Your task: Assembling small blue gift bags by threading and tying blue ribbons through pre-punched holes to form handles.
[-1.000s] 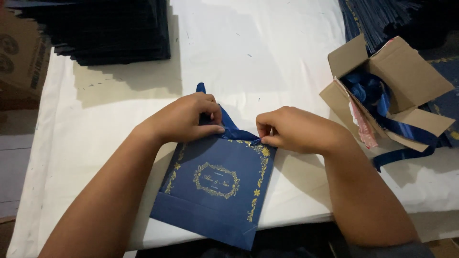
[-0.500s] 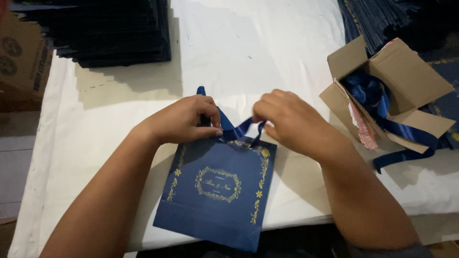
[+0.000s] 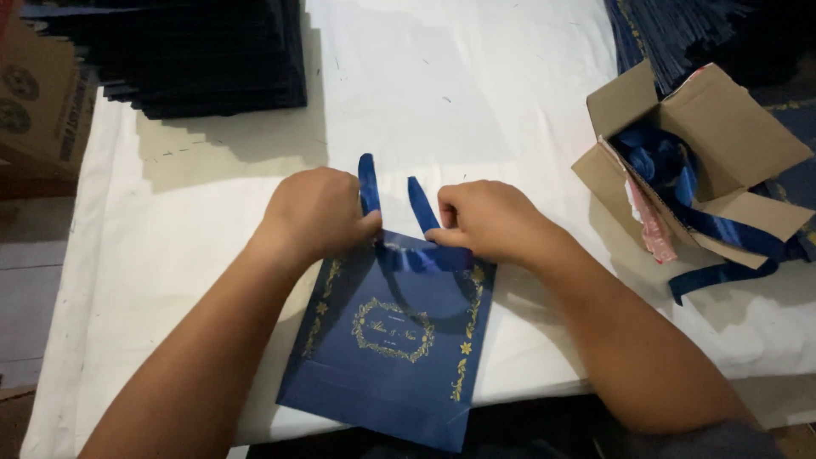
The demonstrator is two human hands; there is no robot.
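Stack of dark blue flat bags [image 3: 183, 55] sits far left on the white table cover [image 3: 476, 93]. My left hand [image 3: 316, 212] and right hand [image 3: 484, 219] each pinch an end of the blue ribbon [image 3: 421, 204] at the top edge of the navy gift bag [image 3: 391, 340] lying flat at the near table edge. Open cardboard box [image 3: 722, 144] of blue ribbons sits far right.

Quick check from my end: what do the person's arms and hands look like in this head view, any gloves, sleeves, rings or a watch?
Both arms are bare from wrist to past the elbow. The left hand and right hand wear no gloves, and no ring, watch or bracelet shows. A bit of dark grey cloth, probably clothing, sits by the right upper arm at the bottom edge.
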